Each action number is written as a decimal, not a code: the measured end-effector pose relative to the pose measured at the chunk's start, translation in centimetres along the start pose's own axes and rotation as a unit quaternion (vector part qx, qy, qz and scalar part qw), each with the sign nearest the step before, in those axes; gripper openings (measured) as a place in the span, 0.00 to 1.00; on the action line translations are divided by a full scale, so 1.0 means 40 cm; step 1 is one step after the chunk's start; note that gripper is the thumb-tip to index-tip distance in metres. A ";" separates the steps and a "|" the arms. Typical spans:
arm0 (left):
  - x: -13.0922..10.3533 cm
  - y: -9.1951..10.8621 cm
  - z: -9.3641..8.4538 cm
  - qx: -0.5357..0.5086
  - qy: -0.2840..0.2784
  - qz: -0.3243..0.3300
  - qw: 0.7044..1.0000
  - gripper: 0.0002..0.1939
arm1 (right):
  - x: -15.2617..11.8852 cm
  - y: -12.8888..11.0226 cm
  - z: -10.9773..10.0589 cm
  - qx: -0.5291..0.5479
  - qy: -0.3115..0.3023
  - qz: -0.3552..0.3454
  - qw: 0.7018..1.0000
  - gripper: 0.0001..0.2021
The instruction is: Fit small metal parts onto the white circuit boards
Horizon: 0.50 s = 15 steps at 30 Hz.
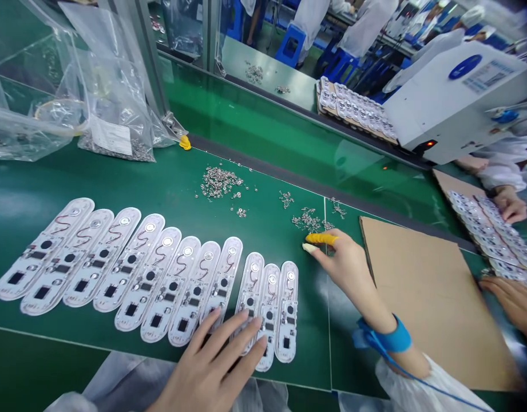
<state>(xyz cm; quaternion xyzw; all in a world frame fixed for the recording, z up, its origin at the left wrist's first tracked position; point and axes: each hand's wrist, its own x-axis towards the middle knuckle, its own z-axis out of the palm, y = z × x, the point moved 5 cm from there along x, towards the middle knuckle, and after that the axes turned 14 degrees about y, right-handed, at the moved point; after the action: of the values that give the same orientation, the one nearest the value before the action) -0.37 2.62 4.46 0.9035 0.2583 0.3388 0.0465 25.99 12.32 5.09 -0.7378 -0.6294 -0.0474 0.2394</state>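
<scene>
Several long white housings (146, 269) with circuit boards, wires and round metal parts lie side by side on the green table. My left hand (222, 360) rests palm down over the lower ends of the right-hand ones, fingers spread. My right hand (343, 257), wearing a blue wrist strap (389, 335) and a yellow finger cover (321, 238), has its thumb and index finger close together beside a pile of small metal pieces (308, 220). Whether something tiny is between those fingertips is too small to tell.
Small round metal parts (220, 182) lie heaped mid-table. A clear bag of parts (117, 134) stands at the back left. Cardboard (435, 297) lies on the right, beside another person's hands (510, 205) and a board panel (490, 234). A white machine (460, 97) stands beyond the dark rail.
</scene>
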 end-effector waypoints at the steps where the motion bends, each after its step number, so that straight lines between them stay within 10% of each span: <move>1: 0.004 0.000 -0.006 0.005 0.001 0.003 1.000 0.26 | 0.011 -0.001 0.009 -0.007 -0.010 -0.005 1.000 0.24; 5: 0.015 -0.004 -0.030 -0.030 0.011 -0.024 0.999 0.17 | 0.034 -0.007 0.010 0.036 -0.041 0.028 0.998 0.19; 9: 0.038 -0.018 -0.031 -0.246 0.029 -0.185 0.951 0.16 | 0.015 -0.022 -0.034 0.251 -0.057 0.207 0.944 0.15; 15: 0.094 -0.001 0.040 -0.584 0.025 -0.491 0.646 0.17 | -0.132 -0.213 -0.077 0.569 -0.165 0.302 0.747 0.13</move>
<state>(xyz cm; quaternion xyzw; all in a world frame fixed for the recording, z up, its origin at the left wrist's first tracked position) 3.03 4.68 5.42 0.4211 0.4132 0.3696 0.7178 17.52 7.05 8.33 -0.6124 -0.3137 0.5173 0.5088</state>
